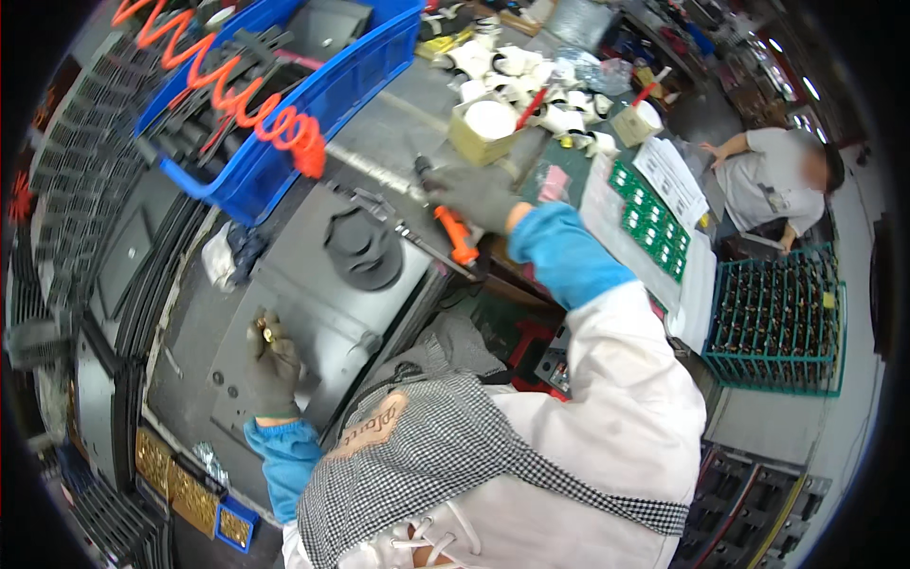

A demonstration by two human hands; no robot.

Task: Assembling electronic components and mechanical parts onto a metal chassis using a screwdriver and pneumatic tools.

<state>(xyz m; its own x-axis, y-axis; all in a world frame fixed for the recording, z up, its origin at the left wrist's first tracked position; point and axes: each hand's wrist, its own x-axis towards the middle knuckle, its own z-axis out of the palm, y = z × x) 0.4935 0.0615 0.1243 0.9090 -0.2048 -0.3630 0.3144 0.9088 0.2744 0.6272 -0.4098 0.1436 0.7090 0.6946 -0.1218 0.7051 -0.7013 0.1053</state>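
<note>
My left hand (274, 365), in a grey glove, pinches small brass screws (265, 332) over a grey metal panel (313, 313) on the bench. My right hand (474, 197), also gloved, grips a black powered screwdriver with an orange part (453, 232) and holds it out over the panel's far edge. An orange coiled hose (242, 90) runs from the upper left toward the tool. A round black knob-like part (360, 247) sits on the panel between my hands.
A blue bin (284, 133) with dark parts stands at the back. White tape rolls (531, 85) and green circuit boards (654, 223) lie to the right. A green crate (777, 322) and a seated person (773, 185) are further right. Trays of brass screws (180, 488) sit lower left.
</note>
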